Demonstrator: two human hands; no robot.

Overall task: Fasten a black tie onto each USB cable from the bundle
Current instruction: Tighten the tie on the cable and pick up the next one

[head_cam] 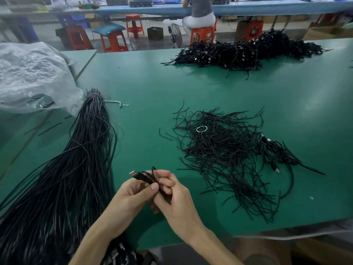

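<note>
USB cable [141, 176], folded into a short hank, sits between the two hands near the front edge of the green table [145, 115], its metal plug poking out to the left past the fingers. From where I stand, the left hand [131, 197] grips the hank from underneath with its thumb laid across the strands, which I take to be how the loops are kept from springing apart. The right hand [177, 201] has its fingers curled over the same spot, pinching the cable as if working something round its middle. Whether a black tie is in that pinch I cannot tell; it is black on black and mostly hidden by the fingers. Both forearms come in from the near edge, wrists angled toward each other, the hands touching and seemingly raised a little off the tabletop. Everything else looks laid out for reach. The bundle [86, 150] lies on the left-hand side, bound with cord at its far end and fanning toward the person, so one cable can be drawn out at a time. The loose ties [219, 155] are spread in a heap near the right hand, with a white rubber band [201, 129] lying on top. One coiled cable [273, 152] rests just beside that heap. A far pile of cables [248, 52], probably finished ones, sits well apart across the table, and a crumpled plastic bag [28, 77] lies at the far left.
</note>
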